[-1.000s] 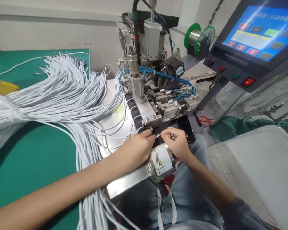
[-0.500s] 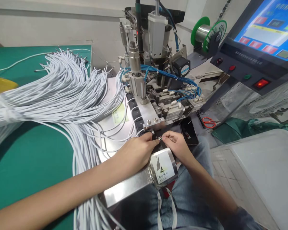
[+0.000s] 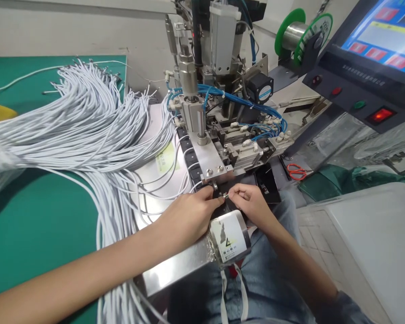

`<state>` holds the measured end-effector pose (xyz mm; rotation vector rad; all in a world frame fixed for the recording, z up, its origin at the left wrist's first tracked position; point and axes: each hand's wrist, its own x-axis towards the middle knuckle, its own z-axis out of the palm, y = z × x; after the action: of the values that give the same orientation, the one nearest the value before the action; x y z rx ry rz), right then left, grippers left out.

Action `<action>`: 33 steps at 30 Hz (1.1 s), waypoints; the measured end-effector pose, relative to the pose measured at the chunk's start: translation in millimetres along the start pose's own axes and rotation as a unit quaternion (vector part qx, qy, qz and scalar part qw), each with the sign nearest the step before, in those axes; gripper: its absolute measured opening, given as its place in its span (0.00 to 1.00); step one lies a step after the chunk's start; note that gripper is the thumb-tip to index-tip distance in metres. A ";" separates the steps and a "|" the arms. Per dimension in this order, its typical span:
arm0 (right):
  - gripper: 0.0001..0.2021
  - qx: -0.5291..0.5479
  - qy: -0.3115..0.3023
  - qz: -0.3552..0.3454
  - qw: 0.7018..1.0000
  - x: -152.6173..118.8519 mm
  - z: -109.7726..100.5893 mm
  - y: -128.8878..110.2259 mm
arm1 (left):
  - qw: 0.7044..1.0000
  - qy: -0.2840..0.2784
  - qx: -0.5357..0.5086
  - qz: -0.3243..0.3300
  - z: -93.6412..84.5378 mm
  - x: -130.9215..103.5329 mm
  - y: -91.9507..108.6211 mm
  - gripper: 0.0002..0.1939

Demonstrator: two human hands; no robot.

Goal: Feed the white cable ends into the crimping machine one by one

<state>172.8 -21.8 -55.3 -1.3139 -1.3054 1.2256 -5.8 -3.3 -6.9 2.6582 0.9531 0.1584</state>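
At the front end of the machine's black fixture strip (image 3: 191,157), both my hands meet. My right hand (image 3: 251,204) is closed in a pinch on a small shiny metal connector (image 3: 226,195). My left hand (image 3: 192,216) is closed, its index fingertip against the other side of that connector; what else its fingers hold is hidden. White cables (image 3: 155,184) run from a large bundle into slots along the strip, passing just behind my left hand. A metal cylinder with a white label (image 3: 230,236) stands below my hands.
The soldering machine (image 3: 219,49) with blue air tubes rises ahead. A solder wire spool (image 3: 295,36) and a control panel (image 3: 364,81) are at the right. Red-handled scissors (image 3: 296,171) and a black tray (image 3: 267,184) lie nearby. Green mat (image 3: 37,225) covers the left table.
The camera view has shifted slightly. Both hands stay at the same spot on the fixture, with the small connector still between their fingertips.
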 end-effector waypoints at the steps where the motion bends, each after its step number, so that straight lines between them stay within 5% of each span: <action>1: 0.06 0.003 -0.001 0.003 1.000 0.5 0.0 0.5 | 1.000 0.003 0.000 0.001 -0.1 0.1 0.0 0.16; 22: 0.10 0.025 0.023 0.058 0.998 1.0 4.1 -2.8 | 0.999 -0.004 0.041 0.012 2.4 1.4 -2.4 0.15; 33: 0.11 -0.025 0.048 -0.010 0.998 1.5 8.2 -1.3 | 0.998 0.009 0.059 0.025 9.8 -0.8 -7.6 0.16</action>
<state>164.4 -20.6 -55.1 -1.3756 -1.2847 1.1091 -8.9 -0.8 -18.6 2.7941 0.9277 0.1421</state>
